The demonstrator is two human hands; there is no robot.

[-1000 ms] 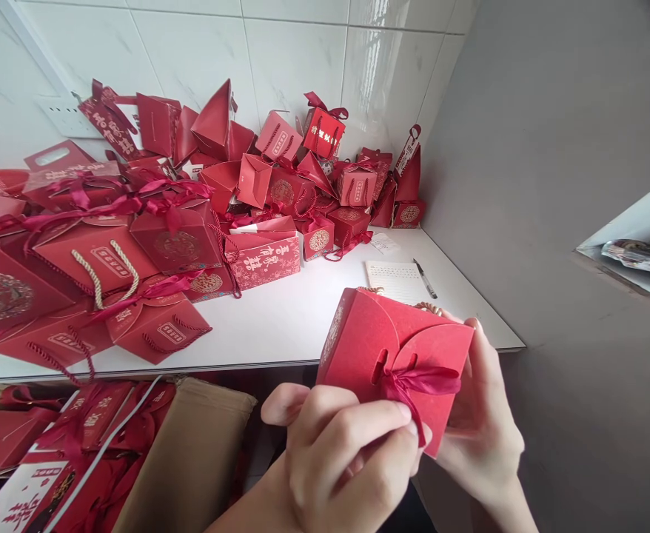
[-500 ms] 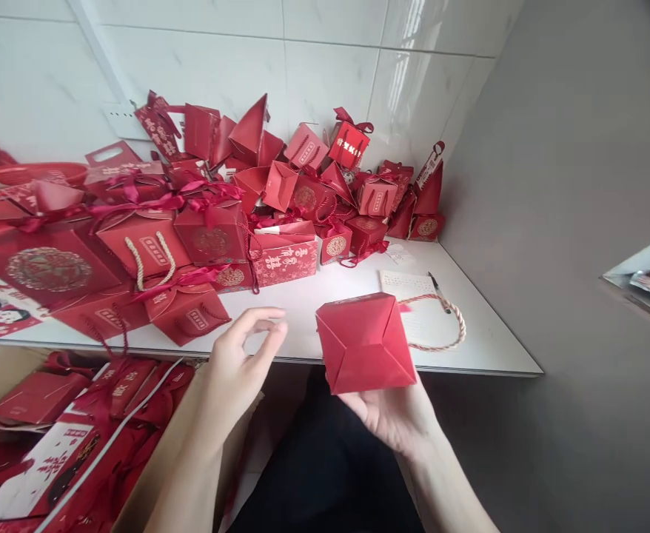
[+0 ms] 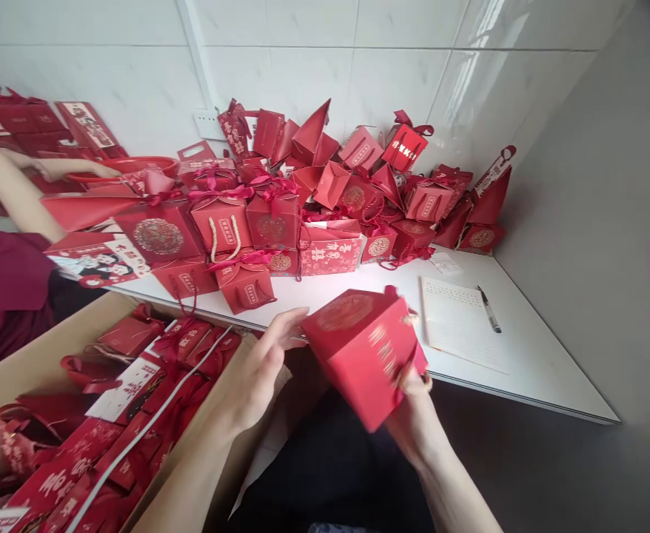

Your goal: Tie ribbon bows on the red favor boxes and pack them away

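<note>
A red paper gift box [image 3: 352,348] with a gold emblem, gold lettering and a rope handle is tilted in the air before the table's front edge. My right hand [image 3: 411,403] grips it from the lower right, by its handle side; part of that hand is behind the box. My left hand [image 3: 269,370] is just left of the box, fingers apart and curved, holding nothing; its fingertips come close to the box's edge, and I cannot tell if they touch.
Many red gift boxes [image 3: 330,248] are heaped along the wall on the white table [image 3: 536,377]. A notebook [image 3: 458,318] and a pen [image 3: 488,309] lie at right. Below left stands a cardboard carton [image 3: 95,326] full of boxes. Another person's arm [image 3: 19,185] reaches in at far left.
The red box has turned from showing its folded base to showing its emblem and lettered sides, handle now at right. The view has swung left, bringing another person into sight.
</note>
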